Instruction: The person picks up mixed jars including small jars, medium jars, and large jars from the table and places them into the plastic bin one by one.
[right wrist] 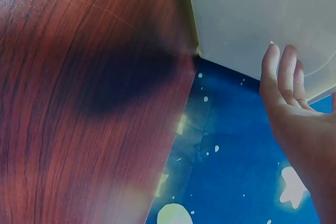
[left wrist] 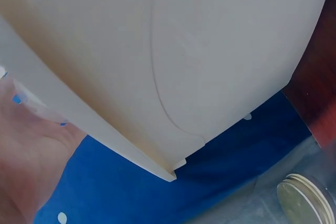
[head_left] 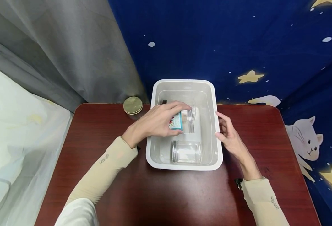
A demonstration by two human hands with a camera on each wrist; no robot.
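Note:
My left hand (head_left: 161,119) reaches into a white plastic bin (head_left: 184,81) and grips a clear jar (head_left: 187,124) with a blue printed label, thumb on the near side and fingers over the far side. The jar lies on its side; the palm hides part of it. Nearer the front of the bin lies another clear jar (head_left: 187,152), also sideways. Behind the gripped jar, part of another clear item (head_left: 194,110) shows. My right hand (head_left: 230,138) touches the bin's right rim with thumb and fingertips; in the right wrist view its fingers (right wrist: 286,72) extend along the outer wall.
Gold round lids (head_left: 133,105) are stacked at the table's back edge, left of the bin. The bin stands on a dark red wooden table (head_left: 182,197). Blue starry (head_left: 211,40) and grey curtains (head_left: 69,47) hang behind. A small black thing (head_left: 164,102) shows by the left hand.

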